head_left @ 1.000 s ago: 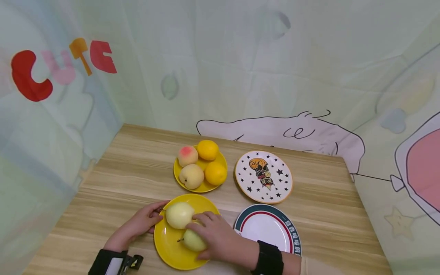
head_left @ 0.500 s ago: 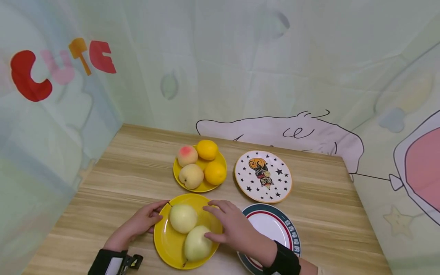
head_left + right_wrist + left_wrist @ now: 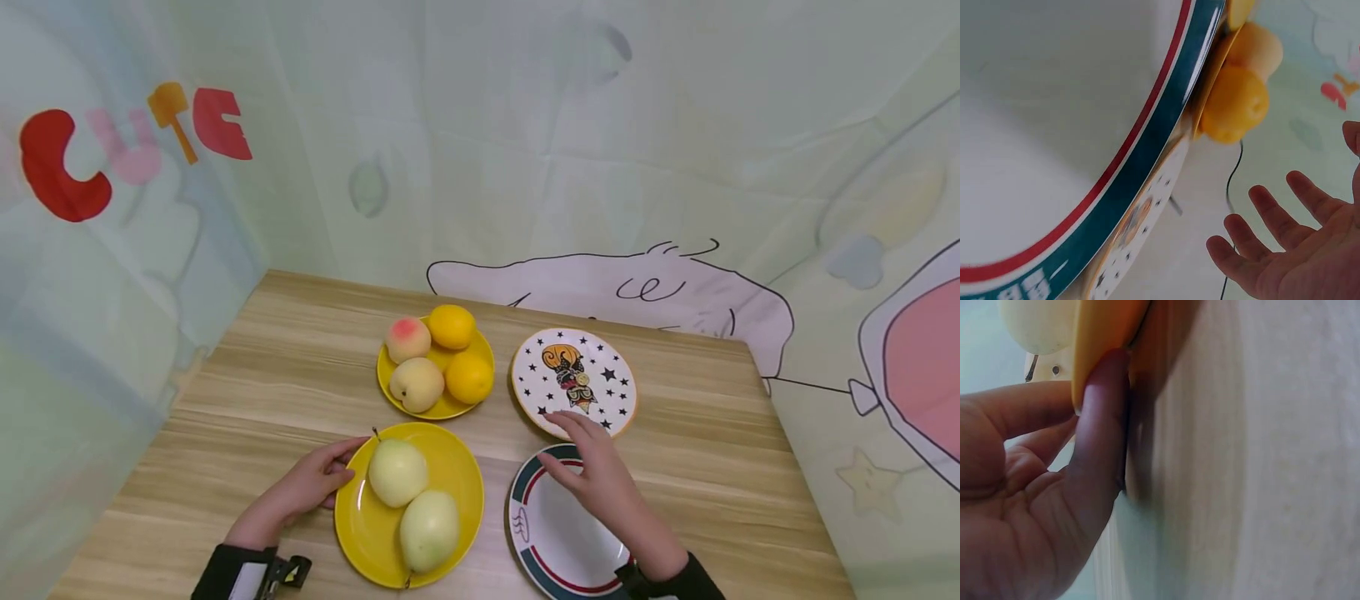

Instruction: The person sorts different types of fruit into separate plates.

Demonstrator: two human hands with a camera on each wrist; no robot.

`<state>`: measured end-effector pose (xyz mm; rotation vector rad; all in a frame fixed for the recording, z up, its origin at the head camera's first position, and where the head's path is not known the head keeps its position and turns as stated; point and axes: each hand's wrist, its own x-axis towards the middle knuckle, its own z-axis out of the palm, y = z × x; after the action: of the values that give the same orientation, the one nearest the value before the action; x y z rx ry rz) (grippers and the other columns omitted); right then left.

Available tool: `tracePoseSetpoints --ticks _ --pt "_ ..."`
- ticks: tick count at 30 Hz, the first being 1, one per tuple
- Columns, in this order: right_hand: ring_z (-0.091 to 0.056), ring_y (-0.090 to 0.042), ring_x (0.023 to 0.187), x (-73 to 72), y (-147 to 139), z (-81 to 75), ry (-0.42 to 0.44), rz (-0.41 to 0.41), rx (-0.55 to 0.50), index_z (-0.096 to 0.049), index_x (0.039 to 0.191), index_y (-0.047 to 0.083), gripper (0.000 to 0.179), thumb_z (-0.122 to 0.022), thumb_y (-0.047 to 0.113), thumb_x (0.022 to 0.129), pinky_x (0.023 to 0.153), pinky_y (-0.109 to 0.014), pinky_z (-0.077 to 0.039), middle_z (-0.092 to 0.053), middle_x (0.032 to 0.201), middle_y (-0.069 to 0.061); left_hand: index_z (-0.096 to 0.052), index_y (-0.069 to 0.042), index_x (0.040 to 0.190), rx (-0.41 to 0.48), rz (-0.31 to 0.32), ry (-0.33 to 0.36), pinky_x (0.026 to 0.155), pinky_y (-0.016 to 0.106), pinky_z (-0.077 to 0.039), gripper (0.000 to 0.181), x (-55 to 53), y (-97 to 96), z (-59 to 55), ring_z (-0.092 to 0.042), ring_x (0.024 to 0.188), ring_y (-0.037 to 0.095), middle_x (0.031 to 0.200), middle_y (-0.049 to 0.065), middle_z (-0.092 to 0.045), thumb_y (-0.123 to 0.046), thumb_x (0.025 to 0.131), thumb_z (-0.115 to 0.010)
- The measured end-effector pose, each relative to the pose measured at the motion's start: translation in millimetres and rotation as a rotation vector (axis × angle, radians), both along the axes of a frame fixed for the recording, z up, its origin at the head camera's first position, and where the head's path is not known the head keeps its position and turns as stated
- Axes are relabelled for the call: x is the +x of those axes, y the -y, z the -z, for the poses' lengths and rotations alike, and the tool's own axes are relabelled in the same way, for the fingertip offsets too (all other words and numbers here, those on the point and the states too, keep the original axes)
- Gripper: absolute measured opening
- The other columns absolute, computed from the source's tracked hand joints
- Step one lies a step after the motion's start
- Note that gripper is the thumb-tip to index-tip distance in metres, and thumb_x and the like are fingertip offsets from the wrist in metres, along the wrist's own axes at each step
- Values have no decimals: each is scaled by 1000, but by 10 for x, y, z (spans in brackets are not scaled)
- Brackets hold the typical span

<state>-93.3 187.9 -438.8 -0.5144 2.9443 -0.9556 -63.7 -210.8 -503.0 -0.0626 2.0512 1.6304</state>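
Observation:
My left hand (image 3: 317,479) grips the left rim of a yellow plate (image 3: 365,542). In the left wrist view, one finger (image 3: 1100,425) reaches under the plate's edge while another touches the rim. On this plate lie two pale green pears, the upper pear (image 3: 397,472) and the lower pear (image 3: 430,531), touching or nearly so. My right hand (image 3: 607,483) hovers over a white plate with a green and red rim (image 3: 555,533), fingers spread and holding nothing. The right wrist view shows its fingers (image 3: 1272,215) apart from everything.
Behind stands a smaller yellow plate (image 3: 384,367) with two peaches, including one with a red blush (image 3: 408,339), and two lemons, the nearer lemon (image 3: 470,377) at the right. A star-patterned plate (image 3: 528,379) lies beside it. Printed cloth (image 3: 480,167) walls the wooden table (image 3: 247,375).
My right hand has let go of the lower pear and moved right, off the yellow plate to above the white plate. Both pears have shifted slightly. My left hand stays at the rim.

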Motion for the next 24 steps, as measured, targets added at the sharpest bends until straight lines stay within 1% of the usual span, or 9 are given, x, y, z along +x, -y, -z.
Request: tracePoseSetpoints --ticks 3,7,10,12,13,15,18,21,24 --pt "-42 -34 127 -22 -209 5 0 50 -3 -50 133 12 53 -70 25 85 102 -57 -35 -49 136 -12 -36 -4 145 -2 0 2 64 38 -57 50 1 -4 -6 -59 84 19 110 17 -55 -4 96 -47" --pt "-38 -41 128 -40 -503 -7 33 124 6 -43 138 7 57 -67 19 87 101 -62 -33 -45 139 -19 -35 -4 145 1 5 5 65 38 -57 50 0 -2 -8 -59 84 19 112 18 -56 -4 97 -47" --pt "-42 -45 123 -21 -722 19 53 179 11 -43 137 2 56 -65 17 88 96 -63 -37 -45 136 -25 -34 -4 145 8 2 13 66 39 -57 50 -2 4 -3 -60 85 19 113 19 -55 -4 97 -46" --pt "-45 -46 118 20 -859 56 91 212 23 -43 136 -1 54 -64 18 89 92 -62 -40 -46 133 -27 -34 -4 145 13 1 17 66 39 -57 50 -1 7 1 -60 85 19 113 19 -55 -4 97 -46" --pt "-47 -46 114 48 -922 81 119 227 24 -43 135 -3 54 -64 18 90 90 -61 -42 -47 131 -29 -34 -4 146 12 0 17 66 39 -57 50 -1 8 3 -60 85 19 113 18 -55 -4 97 -46" --pt "-50 -46 109 114 -1032 132 204 256 16 -43 134 -6 53 -62 17 90 88 -58 -45 -47 127 -30 -34 -4 146 15 3 13 66 39 -57 50 0 9 6 -61 85 19 113 19 -56 -4 97 -46" --pt "-52 -45 108 201 -1152 220 369 307 -7 -40 135 -7 55 -61 19 91 89 -54 -47 -47 126 -31 -34 -4 146 17 7 14 65 39 -57 50 -4 9 9 -61 84 20 113 19 -56 -4 97 -46" --pt "-50 -47 113 261 -1217 292 541 376 -43 -35 139 -4 63 -59 30 92 89 -50 -49 -46 129 -30 -34 -4 145 16 8 13 66 39 -57 50 -5 10 8 -60 85 19 113 18 -55 -5 97 -47" --pt "-47 -48 118 312 -1247 357 632 418 -89 -32 141 -4 68 -58 36 92 89 -47 -51 -46 131 -30 -35 -4 145 8 8 13 66 39 -57 50 -7 6 10 -61 85 19 112 18 -55 -5 97 -47"
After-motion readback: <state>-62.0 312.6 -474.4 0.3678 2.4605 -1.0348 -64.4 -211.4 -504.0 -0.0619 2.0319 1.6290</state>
